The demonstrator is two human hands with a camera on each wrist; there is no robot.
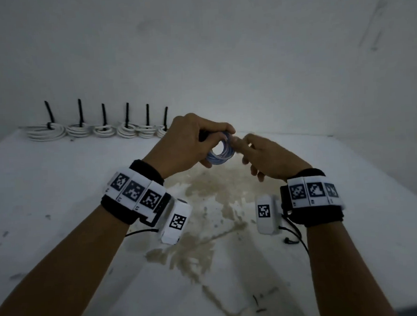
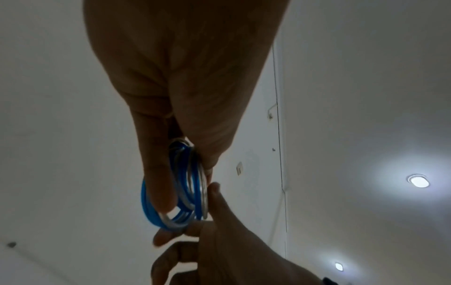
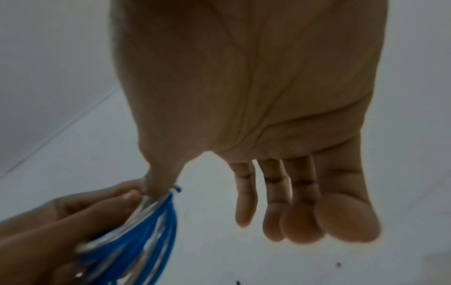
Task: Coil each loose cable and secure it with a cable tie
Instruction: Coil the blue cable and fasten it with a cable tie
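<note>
We find the left hand (image 1: 185, 147) curled round the blue coil (image 1: 216, 160) above the table (image 1: 59, 203); the right hand (image 1: 271, 161) presses its thumb on it, fingers (image 3: 302, 221) straight.

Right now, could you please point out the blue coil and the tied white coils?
blue coil (image 1: 217, 160): head view, its lower loops.
tied white coils (image 1: 45, 135): head view, the leftmost coil's loops.

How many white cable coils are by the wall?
6 white coils in a row along the table's back edge; the last sits partly behind the left hand, which might hide more.
</note>
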